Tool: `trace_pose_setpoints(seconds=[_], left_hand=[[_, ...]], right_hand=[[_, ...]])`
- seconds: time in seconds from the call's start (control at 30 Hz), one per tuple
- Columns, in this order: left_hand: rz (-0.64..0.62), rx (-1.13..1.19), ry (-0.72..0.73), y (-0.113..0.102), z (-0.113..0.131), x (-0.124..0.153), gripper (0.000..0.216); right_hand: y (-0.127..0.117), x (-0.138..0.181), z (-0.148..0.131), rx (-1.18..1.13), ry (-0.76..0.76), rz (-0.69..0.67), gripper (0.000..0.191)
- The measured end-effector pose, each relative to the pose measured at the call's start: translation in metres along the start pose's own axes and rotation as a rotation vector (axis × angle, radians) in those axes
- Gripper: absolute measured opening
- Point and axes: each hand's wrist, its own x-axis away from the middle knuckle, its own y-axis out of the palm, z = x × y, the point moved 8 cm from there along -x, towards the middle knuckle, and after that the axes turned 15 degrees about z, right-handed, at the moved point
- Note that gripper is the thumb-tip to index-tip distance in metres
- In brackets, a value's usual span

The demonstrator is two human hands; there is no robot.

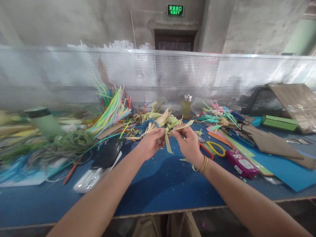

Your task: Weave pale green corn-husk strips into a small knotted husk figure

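Strip [168, 144] is pinched by left grip [151, 142] and right grip [189, 142] over desk [170, 184], inside its front edge; seemingly mid-shaping, next wanting even tension.

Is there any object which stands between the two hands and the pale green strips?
Nothing visible does: the left hand and the right hand both already hold the pale green strips. The purple device lies off to the right.

A wide, flat blue tabletop [172, 194] is holding many things: a small, boxy purple gadget [240, 163] and a big blue sheet [293, 176] are lying right, a thin orange stick [71, 171] left.
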Motion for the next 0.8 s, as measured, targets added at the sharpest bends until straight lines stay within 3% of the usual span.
trace_pose_setpoints(seconds=[0.53,0.8], left_hand=[[0.069,-0.077,0.101,-0.002,0.009,0.004,0.018],[0.05,-0.276,0.248,-0.003,0.014,0.001,0.018]], right_hand=[[0.0,-0.002,0.006,0.088,0.019,-0.019,0.012],[0.002,-0.001,0.008,0.101,0.053,-0.044,0.013]])
